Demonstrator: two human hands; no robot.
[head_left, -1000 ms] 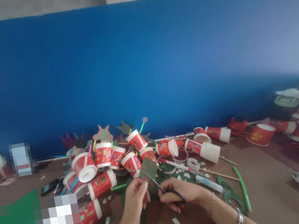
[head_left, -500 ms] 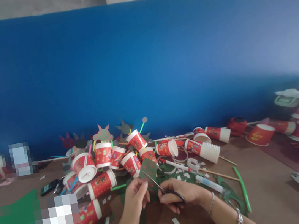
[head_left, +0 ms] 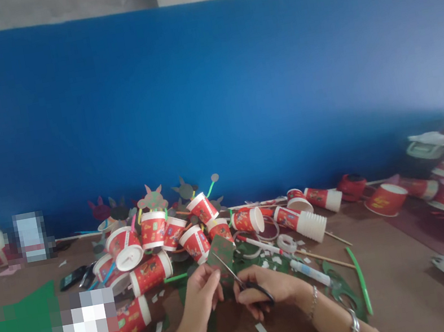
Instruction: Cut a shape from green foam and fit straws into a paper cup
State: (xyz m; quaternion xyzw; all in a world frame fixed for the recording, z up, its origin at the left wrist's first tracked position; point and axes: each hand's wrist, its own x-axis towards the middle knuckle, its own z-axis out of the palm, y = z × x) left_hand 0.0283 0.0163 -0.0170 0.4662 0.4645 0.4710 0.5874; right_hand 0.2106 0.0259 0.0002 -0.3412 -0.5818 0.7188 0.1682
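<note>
Currently logged: cutting step in hand.

Item 1, left hand (head_left: 200,298): thumb and fingers pinch the lower edge of a small dark green paper piece (head_left: 219,249), holding it tilted up just above the worktop (head_left: 395,273).

Item 2, right hand (head_left: 269,288): fingers closed through the black handles of the scissors (head_left: 242,280); the blades point up and left, their tips lying against the paper piece. How far the blades are parted is too small to tell.

Item 3, surroundings: a heap of red paper cups (head_left: 161,237) just behind the hands; a roll of clear tape (head_left: 287,243), a green straw (head_left: 360,279) and white and green scraps near the right wrist.

Judgement: the next move calls for a steady pinch on the paper and a slow turn of it into the blades, fingers kept off the cut line.
</note>
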